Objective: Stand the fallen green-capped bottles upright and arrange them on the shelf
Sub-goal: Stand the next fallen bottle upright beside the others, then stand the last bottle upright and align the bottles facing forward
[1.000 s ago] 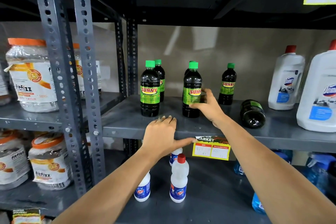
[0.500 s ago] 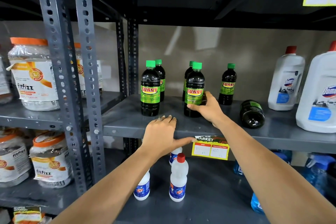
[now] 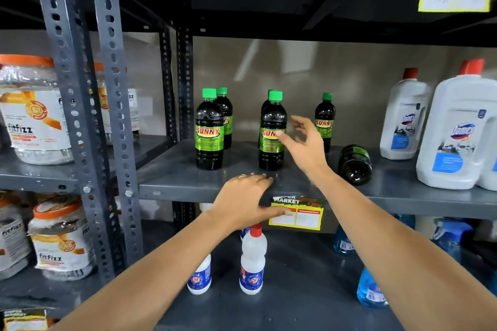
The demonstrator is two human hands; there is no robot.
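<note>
Fingers (image 3: 297, 122) of the right hand (image 3: 305, 146) are spread apart and clamped on nothing, held just right of the front middle bottle (image 3: 271, 134), which stands upright near the shelf (image 3: 172, 185) edge. The left hand (image 3: 246, 201) is laid flat on that edge, fingers together, gripping no bottle. Five green-capped bottles are seen upright; one fallen bottle (image 3: 355, 164) lies on its side to the right, its base turned toward the near edge and its cap hidden at the far end. That one is judged to be the remaining work. It is best grasped around the body, swung up about its base, and set down level in line with the far right bottle (image 3: 325, 122). Care is needed that the standing neighbours and the white jugs (image 3: 454, 140) are not knocked.
</note>
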